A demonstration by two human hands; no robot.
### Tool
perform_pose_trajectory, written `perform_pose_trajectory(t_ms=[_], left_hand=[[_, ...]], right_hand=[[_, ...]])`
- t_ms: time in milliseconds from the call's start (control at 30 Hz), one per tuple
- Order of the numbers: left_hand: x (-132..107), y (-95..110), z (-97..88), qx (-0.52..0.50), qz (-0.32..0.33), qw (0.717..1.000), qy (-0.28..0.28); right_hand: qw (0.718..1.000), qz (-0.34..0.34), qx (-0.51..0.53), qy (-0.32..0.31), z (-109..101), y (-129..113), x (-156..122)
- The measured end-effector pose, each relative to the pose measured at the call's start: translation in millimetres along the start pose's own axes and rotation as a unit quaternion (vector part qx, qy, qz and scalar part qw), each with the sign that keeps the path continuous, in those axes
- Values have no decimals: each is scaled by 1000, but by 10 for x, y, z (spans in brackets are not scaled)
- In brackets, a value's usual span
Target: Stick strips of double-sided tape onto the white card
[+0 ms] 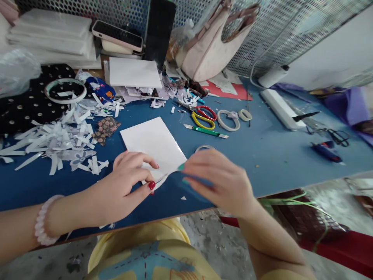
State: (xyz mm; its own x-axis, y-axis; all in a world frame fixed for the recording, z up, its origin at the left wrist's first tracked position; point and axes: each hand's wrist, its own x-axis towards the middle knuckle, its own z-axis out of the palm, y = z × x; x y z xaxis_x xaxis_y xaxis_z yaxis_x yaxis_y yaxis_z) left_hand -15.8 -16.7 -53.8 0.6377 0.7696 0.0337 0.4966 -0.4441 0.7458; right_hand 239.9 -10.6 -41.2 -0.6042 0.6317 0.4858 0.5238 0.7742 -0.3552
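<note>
A white rectangular board [154,142], apparently covered in paper, lies at an angle on the blue tabletop. My left hand [128,181] is closed on its near edge, with the red-nailed thumb and fingers on either side. A narrow white paper flap [162,181] lifts along that edge and runs towards the right corner. My right hand [220,177], blurred by motion, has its fingers drawn together at that corner. Its fingertips meet the end of the flap, but whatever is between them is too smeared to make out. A tape roll [204,147] is partly hidden behind this hand.
White paper scraps [70,132] are heaped at left. Yellow-handled scissors [203,121], red-handled scissors [208,112] and a green cutter [208,131] lie beyond the board. Another white board [134,72] rests on scraps. A handbag [208,48] stands behind; a blue snipper [326,151] lies right.
</note>
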Motion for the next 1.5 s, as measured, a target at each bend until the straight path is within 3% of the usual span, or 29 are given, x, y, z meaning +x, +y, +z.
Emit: perform_pose_trajectory(t_ms=[67,167,500,800,900,1033,1500], left_hand=[[0,7,-12,-16,-9,1000,-11],[-13,11,-25,-36,-13,999,-13],[-27,21,-5,-29,-22,999,-14],[9,-99,-70,16,-80,996,38],[29,-166,-60,96,-36,991,84],[23,-224,2,170,26,982,79],[3,-269,80,178,33,981,69]], right_hand=[[991,-100,-93,14,97,-149,-55],[964,-162,-203,56,238,-311,-112],[957,-139,-235,97,399,-350,-163],[928,-249,-271,55,150,-124,-2],[926,-277,-250,54,161,-89,66],[921,-317,-221,53,310,-92,87],[938,-275,-209,2,433,-234,26]])
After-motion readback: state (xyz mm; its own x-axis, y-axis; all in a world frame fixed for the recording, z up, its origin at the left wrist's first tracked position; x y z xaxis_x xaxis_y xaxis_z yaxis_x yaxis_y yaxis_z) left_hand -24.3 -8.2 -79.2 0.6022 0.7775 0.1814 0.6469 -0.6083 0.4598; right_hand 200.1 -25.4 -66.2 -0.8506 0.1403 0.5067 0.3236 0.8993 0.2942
